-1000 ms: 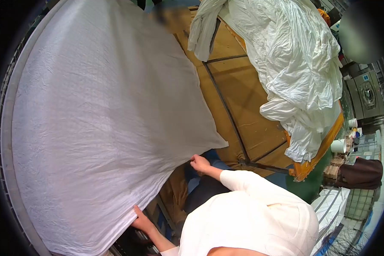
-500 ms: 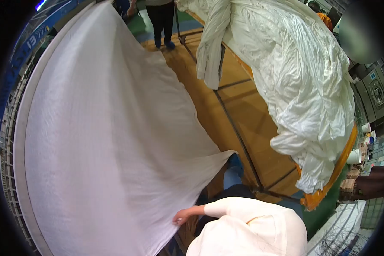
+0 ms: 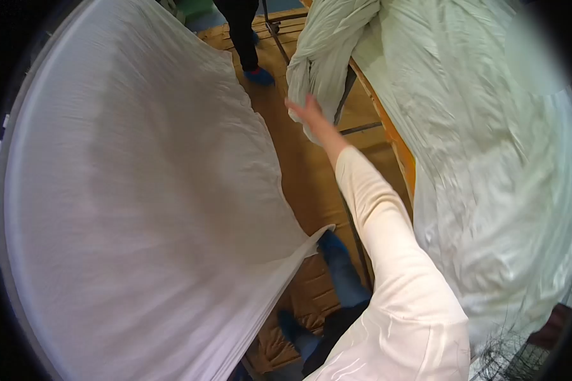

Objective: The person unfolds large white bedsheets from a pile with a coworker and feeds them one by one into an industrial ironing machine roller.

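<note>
My right hand (image 3: 308, 113) reaches out at arm's length, its fingers apart and slightly blurred. Behind it in the view hangs a bunched white cloth end (image 3: 327, 60); whether the two touch I cannot tell. To the left, a wide white sheet (image 3: 152, 190) is spread from the curved left edge, its loose side hanging beside my legs. One corner of the sheet (image 3: 324, 230) lies against my blue-covered foot (image 3: 329, 244). My left hand is out of view.
A large heap of white cloth (image 3: 483, 159) covers an orange-edged table (image 3: 397, 143) on the right. Another person's legs (image 3: 238, 32) and blue-covered shoe (image 3: 259, 77) stand at the top. Brown floor covering (image 3: 292, 171) lies between sheet and table.
My right hand has left the sheet's lower edge and swung up toward the hanging cloth end. The view has shifted, and the other person's legs appear closer.
</note>
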Demonstrator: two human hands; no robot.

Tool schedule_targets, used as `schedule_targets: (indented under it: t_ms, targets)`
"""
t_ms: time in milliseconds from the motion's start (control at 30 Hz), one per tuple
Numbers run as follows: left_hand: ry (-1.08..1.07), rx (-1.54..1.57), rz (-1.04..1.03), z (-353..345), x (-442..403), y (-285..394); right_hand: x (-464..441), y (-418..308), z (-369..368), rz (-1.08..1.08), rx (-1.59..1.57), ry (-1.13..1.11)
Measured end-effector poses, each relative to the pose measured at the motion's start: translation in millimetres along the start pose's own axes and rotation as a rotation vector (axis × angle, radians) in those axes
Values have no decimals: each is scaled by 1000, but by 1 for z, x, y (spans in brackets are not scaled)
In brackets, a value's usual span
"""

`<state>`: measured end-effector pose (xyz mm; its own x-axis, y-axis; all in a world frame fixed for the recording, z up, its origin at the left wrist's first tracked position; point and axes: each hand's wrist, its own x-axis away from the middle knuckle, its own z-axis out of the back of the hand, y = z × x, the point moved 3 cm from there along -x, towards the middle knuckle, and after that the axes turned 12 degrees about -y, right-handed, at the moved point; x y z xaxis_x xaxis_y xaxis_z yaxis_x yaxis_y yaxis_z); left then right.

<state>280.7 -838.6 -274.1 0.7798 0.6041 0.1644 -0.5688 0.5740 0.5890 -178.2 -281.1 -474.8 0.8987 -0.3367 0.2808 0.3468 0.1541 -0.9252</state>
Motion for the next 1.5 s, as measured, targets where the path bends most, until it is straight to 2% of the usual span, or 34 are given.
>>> schedule_targets:
  t_ms: [67,167,267,300,333,400,433,533,633,733,900,1133,1333,1500]
  targets:
    - [14,-6,14,-20,-7,15,-86,-10,18,81,-180,-77]
    - [33,-11,14,-42,-13,30,-106,-39,29,74,-328,111]
    - [40,-6,6,-51,-17,37,-114,-30,26,-43,-890,28]
    - [42,1,8,-51,-17,36,-106,-34,29,-70,-952,-14]
    - [41,9,10,-50,-18,35,-88,-38,33,-95,-1011,-55]
    - [44,32,21,-45,-19,31,-62,-38,38,124,-1117,-333]
    - [47,49,24,-44,-20,30,-12,-77,48,270,-872,-314]
    - [56,92,33,-37,-23,29,109,-146,79,409,-1417,-553]
    - [64,104,30,-27,-23,30,198,-175,90,430,-1558,-628]
    - [94,141,20,-19,-23,27,265,-160,86,342,-1428,-496]
    - [101,151,40,-5,-21,21,333,-79,51,10,-1062,-296]
    - [171,161,60,13,-12,12,395,-1,21,-269,-619,-441]
    - [237,171,116,30,2,-6,417,13,11,-279,-291,-682]
    - [389,230,189,51,18,-46,391,-34,0,-95,-104,-800]
